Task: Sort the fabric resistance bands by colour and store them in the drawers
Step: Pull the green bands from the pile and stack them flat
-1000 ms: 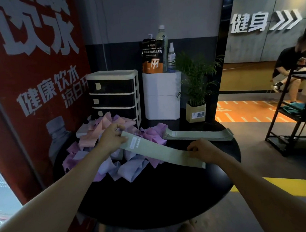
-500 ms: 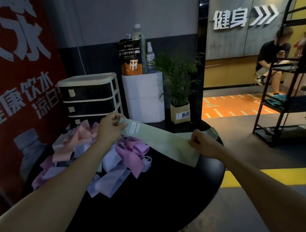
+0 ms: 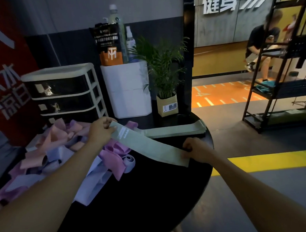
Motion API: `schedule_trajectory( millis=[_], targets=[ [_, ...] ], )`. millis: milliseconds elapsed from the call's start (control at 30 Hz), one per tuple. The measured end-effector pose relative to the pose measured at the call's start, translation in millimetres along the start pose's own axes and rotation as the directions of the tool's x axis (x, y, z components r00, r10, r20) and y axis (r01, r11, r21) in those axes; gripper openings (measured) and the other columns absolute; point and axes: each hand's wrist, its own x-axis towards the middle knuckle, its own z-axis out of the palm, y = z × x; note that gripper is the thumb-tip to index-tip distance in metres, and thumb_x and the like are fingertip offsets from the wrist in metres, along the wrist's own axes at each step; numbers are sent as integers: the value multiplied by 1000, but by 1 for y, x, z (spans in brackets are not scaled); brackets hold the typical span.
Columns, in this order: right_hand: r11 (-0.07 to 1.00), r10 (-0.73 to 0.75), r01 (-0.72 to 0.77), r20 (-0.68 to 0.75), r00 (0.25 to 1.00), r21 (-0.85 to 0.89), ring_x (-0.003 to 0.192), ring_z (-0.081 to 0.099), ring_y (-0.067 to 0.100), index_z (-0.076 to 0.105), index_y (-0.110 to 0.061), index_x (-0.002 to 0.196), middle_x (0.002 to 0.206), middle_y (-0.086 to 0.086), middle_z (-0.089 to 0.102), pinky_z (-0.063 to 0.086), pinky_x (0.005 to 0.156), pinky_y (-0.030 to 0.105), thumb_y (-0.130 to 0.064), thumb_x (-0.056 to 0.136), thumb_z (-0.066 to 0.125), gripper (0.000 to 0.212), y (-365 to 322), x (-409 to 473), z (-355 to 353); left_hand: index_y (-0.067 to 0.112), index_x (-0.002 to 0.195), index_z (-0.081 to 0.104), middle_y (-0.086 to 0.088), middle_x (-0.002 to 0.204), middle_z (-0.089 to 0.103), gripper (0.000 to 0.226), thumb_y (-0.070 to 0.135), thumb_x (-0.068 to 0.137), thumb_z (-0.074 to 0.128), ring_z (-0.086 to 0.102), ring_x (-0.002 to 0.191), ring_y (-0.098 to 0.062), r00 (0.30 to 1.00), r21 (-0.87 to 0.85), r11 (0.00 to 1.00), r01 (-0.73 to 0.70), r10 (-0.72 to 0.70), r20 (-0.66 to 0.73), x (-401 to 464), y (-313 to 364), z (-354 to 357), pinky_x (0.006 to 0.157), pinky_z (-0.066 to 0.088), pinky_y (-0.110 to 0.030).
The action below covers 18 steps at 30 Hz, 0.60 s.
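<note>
A pale green fabric band (image 3: pixel 150 146) is stretched flat above the black round table (image 3: pixel 153 195). My left hand (image 3: pixel 100 131) pinches its far end, near the white printed label. My right hand (image 3: pixel 196 150) grips its near end. Behind it a stack of green bands (image 3: pixel 176 130) lies flat near the table's right edge. A tangled heap of pink, purple and lilac bands (image 3: pixel 62 156) covers the table's left side. The three-drawer unit (image 3: pixel 64 95), with dark drawer fronts in a white frame, stands at the back left, its drawers closed.
A white bin (image 3: pixel 129 88) with a pouch and bottles on top stands behind the table, beside a potted plant (image 3: pixel 166 90). A black metal rack (image 3: pixel 280 84) is at the right. A person sits in the background. A red poster fills the left.
The view has swung right and down. Both hands kept hold of the green band, which now lies lower and closer to the stack of green bands.
</note>
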Motion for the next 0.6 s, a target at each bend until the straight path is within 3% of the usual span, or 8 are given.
schedule_trajectory(
  millis=[100,167,233,300,367,467,533,600],
  targets=[
    [997,62,-60,58,996,-47,93,55,22,58,-10,108,107,7,56,36,68,25,-32,82,69,36,-5,2,-2,10,91,60,-11,91,63,21,-9,84,57,58,85,-23,1000,-3,1000,15,-15,5,0,-5,-1,75,48,-31],
    [994,97,-93,83,992,-59,72,51,17,57,-11,82,85,3,56,33,55,23,-32,81,71,25,-7,3,-2,12,90,60,-10,90,64,21,-8,83,58,59,85,-23,1000,5,1000,22,-22,7,1,-7,-2,82,48,-36],
    [990,133,-129,101,986,-54,57,41,12,45,-14,61,65,-1,45,27,48,20,-33,80,71,38,-10,2,-2,12,91,60,-10,91,64,20,-7,84,59,59,87,-23,1000,10,1000,27,-28,7,1,-7,-2,83,48,-37],
    [988,147,-139,128,981,-71,53,37,11,42,-12,57,60,-1,40,26,47,20,-34,81,70,43,-12,1,-4,10,94,61,-9,92,63,18,-6,84,59,59,87,-22,999,14,999,34,-34,-10,2,-7,-2,83,48,-35],
    [990,139,-131,155,978,-60,56,40,11,54,-5,65,65,2,44,28,50,19,-34,84,67,37,-13,1,-7,5,97,62,-9,94,63,17,-6,85,59,58,87,-22,999,7,999,32,-32,-26,4,-7,-2,81,48,-34],
    [932,159,-198,148,976,304,66,46,12,60,-8,76,74,2,48,35,57,20,-21,88,62,18,-11,4,-17,6,98,60,-11,96,63,17,-5,85,60,58,88,-22,997,-25,999,41,-43,-61,12,-7,-1,80,47,-32],
    [706,209,-270,172,963,655,71,48,13,53,-13,77,77,3,48,42,60,24,-9,90,57,14,-9,5,-28,4,101,60,-12,98,62,18,-3,85,61,58,88,-22,993,-53,996,71,-75,-89,20,-8,3,81,46,-31],
    [513,223,-261,167,960,818,74,51,15,53,-12,80,81,5,52,44,58,26,-2,89,56,13,-4,8,-40,0,105,60,-13,100,61,21,-3,84,62,56,88,-21,985,-72,991,111,-119,-121,27,-7,10,79,45,-31]
  ],
)
